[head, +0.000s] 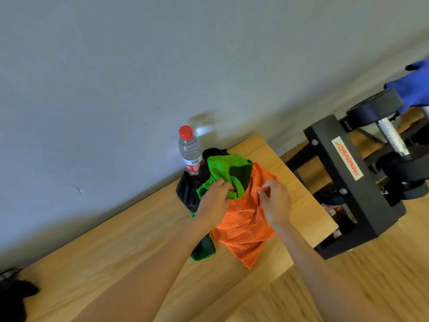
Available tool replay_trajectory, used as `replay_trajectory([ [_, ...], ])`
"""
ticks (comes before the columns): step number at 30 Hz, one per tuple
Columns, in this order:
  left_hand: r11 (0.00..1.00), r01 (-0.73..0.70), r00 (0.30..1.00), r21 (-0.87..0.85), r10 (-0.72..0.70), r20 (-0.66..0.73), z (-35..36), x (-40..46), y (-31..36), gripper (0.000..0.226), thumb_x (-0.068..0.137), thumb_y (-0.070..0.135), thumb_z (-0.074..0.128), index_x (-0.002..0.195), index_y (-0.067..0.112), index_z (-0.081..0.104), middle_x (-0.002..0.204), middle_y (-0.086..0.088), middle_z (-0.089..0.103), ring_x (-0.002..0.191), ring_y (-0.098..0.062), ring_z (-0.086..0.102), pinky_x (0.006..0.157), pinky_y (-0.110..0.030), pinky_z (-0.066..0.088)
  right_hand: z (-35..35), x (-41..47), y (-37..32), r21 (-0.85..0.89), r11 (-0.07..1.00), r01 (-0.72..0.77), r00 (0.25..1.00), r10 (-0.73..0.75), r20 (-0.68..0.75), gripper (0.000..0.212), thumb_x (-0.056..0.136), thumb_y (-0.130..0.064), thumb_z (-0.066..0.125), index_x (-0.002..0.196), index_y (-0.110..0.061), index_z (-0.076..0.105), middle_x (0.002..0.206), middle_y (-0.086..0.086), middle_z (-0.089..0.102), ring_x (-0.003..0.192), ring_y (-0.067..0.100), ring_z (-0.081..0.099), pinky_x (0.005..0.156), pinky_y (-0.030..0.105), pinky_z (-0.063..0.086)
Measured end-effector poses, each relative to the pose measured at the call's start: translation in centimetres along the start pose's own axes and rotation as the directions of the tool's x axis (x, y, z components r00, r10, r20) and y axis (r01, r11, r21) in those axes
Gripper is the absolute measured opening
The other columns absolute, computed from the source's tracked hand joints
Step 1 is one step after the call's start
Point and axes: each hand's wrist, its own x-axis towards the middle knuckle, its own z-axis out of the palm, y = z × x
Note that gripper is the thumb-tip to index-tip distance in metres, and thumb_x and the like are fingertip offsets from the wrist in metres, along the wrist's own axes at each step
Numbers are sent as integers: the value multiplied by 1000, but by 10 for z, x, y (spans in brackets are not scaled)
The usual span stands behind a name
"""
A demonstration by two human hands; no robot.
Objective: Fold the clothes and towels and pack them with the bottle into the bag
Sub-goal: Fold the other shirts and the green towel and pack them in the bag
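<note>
On the wooden bench (130, 247) our right hand (276, 203) pinched the orange mesh vest (243, 226) and our left hand (214, 201) gripped the green vest (220, 166); both looked limp and light, best held by their edges. Beyond stood the bottle (189, 149).

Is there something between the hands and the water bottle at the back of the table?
Yes. The green mesh garment, gripped by the left hand, and a dark cloth lie directly in front of the water bottle. The right hand pinches the orange mesh garment, beside that pile.
</note>
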Motion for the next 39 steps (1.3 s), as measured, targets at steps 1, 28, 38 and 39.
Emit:
replay_trajectory([
  [1, 997, -68, 997, 21, 68, 23, 4, -3, 6, 28, 86, 4, 56, 113, 8, 57, 108, -5, 49, 105, -18, 46, 91, -30, 39, -1, -3, -4, 40, 999, 27, 1000, -26, -5, 8, 85, -11, 66, 88, -11, 60, 90, 4, 61, 86, 19, 52, 72, 31, 47],
  [28, 915, 2, 1000, 403, -14, 25, -12, 21, -26, 43, 94, 31, 52, 136, 26, 46, 142, 3, 41, 135, -20, 29, 111, -36, 20, 0, -36, 15, -215, 919, 331, 936, -289, 202, 48, 53, 14, 79, 90, -12, 61, 93, 13, 58, 78, 32, 60, 56, 37, 52],
  [38, 980, -119, 978, 162, 144, -150, -42, 6, 4, 37, 89, 29, 40, 95, 13, 73, 103, -2, 69, 101, -23, 61, 93, -37, 47, -24, -33, -1, -271, 897, 350, 927, -290, 238, 69, 63, -5, 82, 124, -17, 53, 134, 13, 46, 123, 36, 47, 93, 46, 49],
  [39, 982, -130, 977, 133, 150, -154, -49, 2, 9, 45, 86, 31, 34, 94, 11, 74, 101, -4, 70, 98, -24, 62, 90, -39, 49, -26, -32, -6, -276, 891, 359, 923, -296, 245, 71, 64, -7, 82, 127, -18, 51, 137, 13, 44, 126, 36, 45, 95, 47, 48],
])
